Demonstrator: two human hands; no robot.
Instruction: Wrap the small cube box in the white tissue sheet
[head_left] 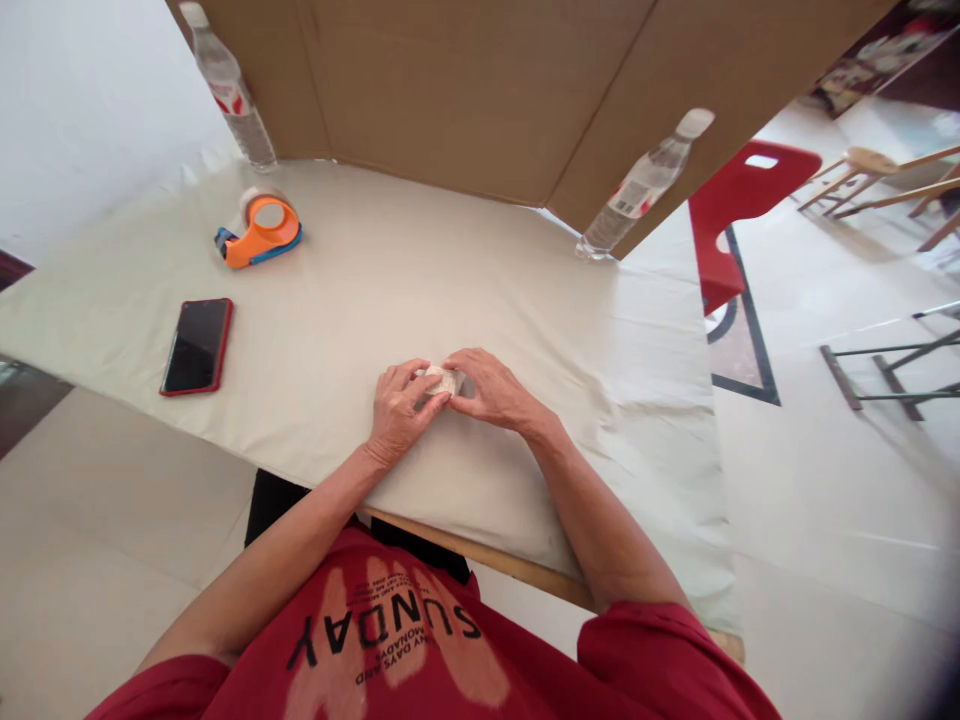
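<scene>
Between my two hands, near the front edge of the table, is a small whitish block-like object; its exact kind is too small to make out. My left hand grips its left side, with thumb and fingers bent around it. From the right, my right hand pinches it between thumb and fingertips. The fingers hide part of the object. Both wrists are close to the pale tablecloth.
A phone with a red case lies at the left, and an orange tape dispenser sits behind it. Two plastic bottles, one left and one right, stand against a cardboard screen. A red stool is beyond the right edge.
</scene>
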